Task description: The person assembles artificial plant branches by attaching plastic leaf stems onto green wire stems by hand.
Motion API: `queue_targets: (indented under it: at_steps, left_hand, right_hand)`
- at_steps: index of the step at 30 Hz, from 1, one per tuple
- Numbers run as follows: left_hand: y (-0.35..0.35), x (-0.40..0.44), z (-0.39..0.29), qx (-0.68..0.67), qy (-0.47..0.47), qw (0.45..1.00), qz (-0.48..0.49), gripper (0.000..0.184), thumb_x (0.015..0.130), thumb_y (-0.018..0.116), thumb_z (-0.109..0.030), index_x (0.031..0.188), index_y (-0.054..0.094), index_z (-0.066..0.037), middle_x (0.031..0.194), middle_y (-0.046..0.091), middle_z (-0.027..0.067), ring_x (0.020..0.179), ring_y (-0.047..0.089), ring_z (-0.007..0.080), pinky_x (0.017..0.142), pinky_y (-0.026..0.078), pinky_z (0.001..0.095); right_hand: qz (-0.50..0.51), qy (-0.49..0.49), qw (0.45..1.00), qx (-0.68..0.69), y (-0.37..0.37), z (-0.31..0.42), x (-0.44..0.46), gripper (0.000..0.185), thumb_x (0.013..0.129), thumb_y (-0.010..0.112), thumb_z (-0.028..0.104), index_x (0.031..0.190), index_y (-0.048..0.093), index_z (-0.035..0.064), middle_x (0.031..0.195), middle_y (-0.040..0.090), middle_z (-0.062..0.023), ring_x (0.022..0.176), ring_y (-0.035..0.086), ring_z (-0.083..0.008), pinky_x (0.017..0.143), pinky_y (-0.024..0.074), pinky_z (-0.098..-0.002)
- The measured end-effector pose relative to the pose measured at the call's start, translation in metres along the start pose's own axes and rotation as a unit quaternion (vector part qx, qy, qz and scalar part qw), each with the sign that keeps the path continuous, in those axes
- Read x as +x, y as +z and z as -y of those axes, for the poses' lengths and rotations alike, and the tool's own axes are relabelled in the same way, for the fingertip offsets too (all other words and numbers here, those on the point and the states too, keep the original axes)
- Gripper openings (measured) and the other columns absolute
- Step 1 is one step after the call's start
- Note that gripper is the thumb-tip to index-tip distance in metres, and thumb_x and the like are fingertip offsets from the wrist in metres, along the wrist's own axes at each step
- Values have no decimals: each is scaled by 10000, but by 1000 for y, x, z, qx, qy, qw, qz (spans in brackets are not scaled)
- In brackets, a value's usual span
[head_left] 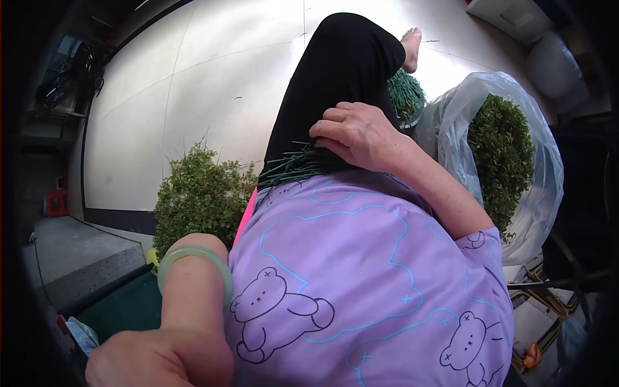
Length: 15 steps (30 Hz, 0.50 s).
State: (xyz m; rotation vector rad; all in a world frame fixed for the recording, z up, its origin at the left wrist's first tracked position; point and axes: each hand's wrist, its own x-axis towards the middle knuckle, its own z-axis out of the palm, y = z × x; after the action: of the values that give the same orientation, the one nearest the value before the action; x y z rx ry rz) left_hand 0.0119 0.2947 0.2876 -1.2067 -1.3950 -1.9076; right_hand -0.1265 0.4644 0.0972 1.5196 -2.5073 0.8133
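Dark green thin stems lie in a loose bundle across the lap, at the hem of the purple shirt. My right hand rests over their right end with its fingers curled together around some of them; the fingertips are partly hidden. In the lower left, close to the camera, is my left hand, raised, with its fingers cut off by the frame's edge. Whatever it may hold is out of sight. A pale green bangle circles the left forearm.
A leafy green heap stands left of the lap. On the right, a clear plastic bag holds more leafy greens. Another bundle of green stems sits by the bare foot. A grey step is at the left.
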Motion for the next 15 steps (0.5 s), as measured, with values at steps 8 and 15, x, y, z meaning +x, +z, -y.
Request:
queue_targets:
  at_steps: [8, 15]
  left_hand:
    - [-16, -5, 11, -291, 74, 953, 36, 358, 769, 443, 12, 1116, 515, -40, 655, 526, 20, 519, 440, 67, 418, 276, 189]
    - [-13, 2, 15, -244, 0, 963, 111, 246, 793, 431, -16, 1004, 526, -102, 557, 472, -35, 429, 369, 39, 379, 227, 188]
  right_hand:
    - [-39, 4, 998, 40, 2, -4, -1, 115, 759, 660, 184, 818, 611, 99, 731, 582, -37, 715, 584, -222, 620, 478, -334]
    - [-93, 115, 955, 256, 3, -2, -5, 54, 742, 673, 109, 766, 658, 64, 695, 614, -44, 598, 600, -171, 536, 468, -268]
